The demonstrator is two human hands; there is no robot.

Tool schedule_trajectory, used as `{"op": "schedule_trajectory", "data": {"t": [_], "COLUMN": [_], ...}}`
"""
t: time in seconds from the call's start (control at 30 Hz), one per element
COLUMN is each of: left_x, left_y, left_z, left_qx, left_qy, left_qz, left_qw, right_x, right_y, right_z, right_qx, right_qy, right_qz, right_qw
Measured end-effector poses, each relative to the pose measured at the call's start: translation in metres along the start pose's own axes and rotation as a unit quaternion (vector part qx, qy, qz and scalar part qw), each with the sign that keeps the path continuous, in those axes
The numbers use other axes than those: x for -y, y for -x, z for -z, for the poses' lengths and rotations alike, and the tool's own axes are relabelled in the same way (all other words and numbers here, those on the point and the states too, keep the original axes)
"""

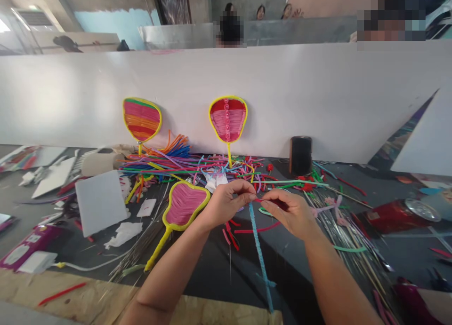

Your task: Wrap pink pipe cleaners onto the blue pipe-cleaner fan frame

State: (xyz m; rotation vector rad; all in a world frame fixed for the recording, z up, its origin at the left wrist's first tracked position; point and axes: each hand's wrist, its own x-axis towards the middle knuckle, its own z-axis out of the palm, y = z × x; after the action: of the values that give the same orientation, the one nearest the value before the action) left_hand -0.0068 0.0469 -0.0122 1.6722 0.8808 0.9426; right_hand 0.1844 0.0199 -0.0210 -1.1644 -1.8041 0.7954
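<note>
My left hand point(228, 203) pinches one end of a short red pipe cleaner point(259, 200) between thumb and fingertips. Its other end is pinched by my right hand point(291, 212). Just below my fingertips begins a light blue twisted pipe cleaner stem point(259, 249), running down toward the table's near edge; whether it joins the red piece I cannot tell. Left of my left forearm lies a pink fan shape with a yellow rim and handle point(187, 205). Loose red pipe cleaners point(256, 230) rest on the dark table under my hands.
Two more yellow-rimmed fan shapes, one striped point(142, 120) and one beaded point(228, 120), stand against the white board point(282, 90). A black phone point(300, 155), a red can point(400, 216), metal wires point(348, 226), a white card point(101, 202) and a purple power strip point(30, 245) surround the work.
</note>
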Motion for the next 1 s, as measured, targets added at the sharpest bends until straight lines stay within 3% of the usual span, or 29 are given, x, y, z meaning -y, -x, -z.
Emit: {"op": "schedule_trajectory", "data": {"t": [0.3,1.0], "left_x": [-0.0067,-0.0097], "left_y": [0.0047,0.0054], "left_z": [-0.0006,-0.0004], "left_qx": [-0.011,-0.001], "left_qy": [-0.136,-0.197], "left_qz": [-0.051,-0.043], "left_qw": [0.989,0.979], "right_x": [-0.0042,-0.0090], "right_y": [0.0010,0.0009], "right_z": [-0.0006,-0.0097], "right_qx": [-0.020,0.000], "right_qy": [-0.002,0.004], "right_qz": [0.005,0.035], "right_qw": [1.000,0.999]}}
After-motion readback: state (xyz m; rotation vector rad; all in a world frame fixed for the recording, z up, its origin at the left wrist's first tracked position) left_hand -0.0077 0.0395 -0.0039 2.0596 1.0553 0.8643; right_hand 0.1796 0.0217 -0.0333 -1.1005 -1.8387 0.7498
